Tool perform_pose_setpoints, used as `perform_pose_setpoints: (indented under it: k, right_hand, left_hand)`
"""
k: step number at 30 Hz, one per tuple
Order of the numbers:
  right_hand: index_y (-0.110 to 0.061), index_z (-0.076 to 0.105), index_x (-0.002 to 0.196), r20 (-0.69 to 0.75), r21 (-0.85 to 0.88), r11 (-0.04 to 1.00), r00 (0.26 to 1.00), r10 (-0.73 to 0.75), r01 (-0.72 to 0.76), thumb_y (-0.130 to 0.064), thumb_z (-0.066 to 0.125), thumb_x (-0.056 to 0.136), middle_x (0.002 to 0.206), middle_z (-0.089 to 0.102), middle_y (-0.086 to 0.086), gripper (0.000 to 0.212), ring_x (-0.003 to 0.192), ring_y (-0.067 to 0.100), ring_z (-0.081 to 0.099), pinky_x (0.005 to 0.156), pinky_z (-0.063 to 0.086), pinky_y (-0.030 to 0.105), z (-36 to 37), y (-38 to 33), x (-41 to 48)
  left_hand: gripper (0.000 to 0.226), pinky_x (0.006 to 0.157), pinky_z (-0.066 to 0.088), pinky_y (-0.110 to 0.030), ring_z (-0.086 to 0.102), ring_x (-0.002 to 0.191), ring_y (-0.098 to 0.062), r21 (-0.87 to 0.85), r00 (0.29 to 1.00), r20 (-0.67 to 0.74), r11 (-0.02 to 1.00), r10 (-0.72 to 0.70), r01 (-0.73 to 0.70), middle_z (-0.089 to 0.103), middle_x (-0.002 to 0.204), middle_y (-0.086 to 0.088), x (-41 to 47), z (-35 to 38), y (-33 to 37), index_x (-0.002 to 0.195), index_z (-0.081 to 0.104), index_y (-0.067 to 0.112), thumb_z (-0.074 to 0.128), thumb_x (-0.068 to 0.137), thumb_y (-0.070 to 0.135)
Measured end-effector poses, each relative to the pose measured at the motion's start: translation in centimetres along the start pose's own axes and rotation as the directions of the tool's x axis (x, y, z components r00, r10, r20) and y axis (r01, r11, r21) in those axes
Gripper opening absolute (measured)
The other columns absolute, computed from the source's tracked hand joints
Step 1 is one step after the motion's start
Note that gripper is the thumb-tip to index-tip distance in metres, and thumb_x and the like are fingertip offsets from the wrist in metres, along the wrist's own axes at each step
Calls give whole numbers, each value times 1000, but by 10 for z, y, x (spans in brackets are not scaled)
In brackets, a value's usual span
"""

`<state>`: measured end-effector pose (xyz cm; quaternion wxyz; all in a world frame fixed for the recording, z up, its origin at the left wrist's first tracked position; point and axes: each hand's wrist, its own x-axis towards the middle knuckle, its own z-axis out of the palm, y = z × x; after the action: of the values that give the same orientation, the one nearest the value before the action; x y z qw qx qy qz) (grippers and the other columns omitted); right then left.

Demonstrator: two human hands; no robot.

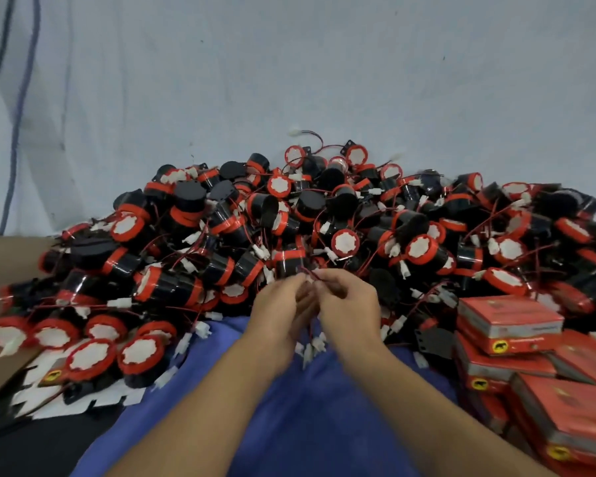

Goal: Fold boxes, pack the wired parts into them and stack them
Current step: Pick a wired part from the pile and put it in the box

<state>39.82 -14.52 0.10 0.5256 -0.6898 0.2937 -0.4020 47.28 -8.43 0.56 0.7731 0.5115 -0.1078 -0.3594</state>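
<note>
A big heap of black and red wired parts (324,218) fills the middle of the view, each with thin red wires and a white plug. My left hand (283,304) and my right hand (350,301) meet at the heap's near edge. Both pinch the red wire (310,273) of one black and red part (289,261) just above my fingers. White plugs (312,347) dangle below my hands. Folded red boxes (510,320) lie stacked at the right. Flat unfolded box blanks (80,406) lie at the lower left under several parts.
A blue cloth (307,407) covers my lap below the hands. A brown cardboard sheet (4,256) lies at the far left. A pale wall (289,80) rises behind the heap, with cables (18,115) hanging at the left.
</note>
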Motion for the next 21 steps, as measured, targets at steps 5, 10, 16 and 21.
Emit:
perform_pose_setpoints:
  k: [5,10,16,21]
  right_hand:
    - [-35,76,91,133,55,994,986,-97,91,-14,64,98,89,75,-11,25,83,1,68,72,52,13,-66,-61,-78]
    - [-44,76,98,386,-137,981,920,-75,137,-20,67,94,95,76,-8,27,88,6,68,77,50,15,-148,-117,-158]
    - [-35,78,101,436,-269,955,868,236,-125,-41,69,83,98,75,0,21,91,19,70,84,57,27,-229,-139,-253]
    - [-12,81,97,240,575,679,887,394,-457,-18,73,75,85,69,0,24,70,7,66,64,57,17,-238,-125,-310]
  left_hand:
    - [58,78,62,-33,72,106,-28,-131,986,161,989,-46,68,69,124,-18,-77,-21,27,130,58,13,83,79,24]
    - [53,101,54,-40,66,116,-29,28,910,413,999,-46,38,65,131,-17,-187,-42,49,122,70,15,89,73,13]
    - [52,87,55,-29,70,108,-14,294,946,278,923,166,-248,73,115,6,-325,-51,57,106,71,32,93,60,22]
    - [63,86,49,-22,61,107,4,605,911,228,683,343,-409,66,114,22,-401,-61,23,106,60,42,96,55,48]
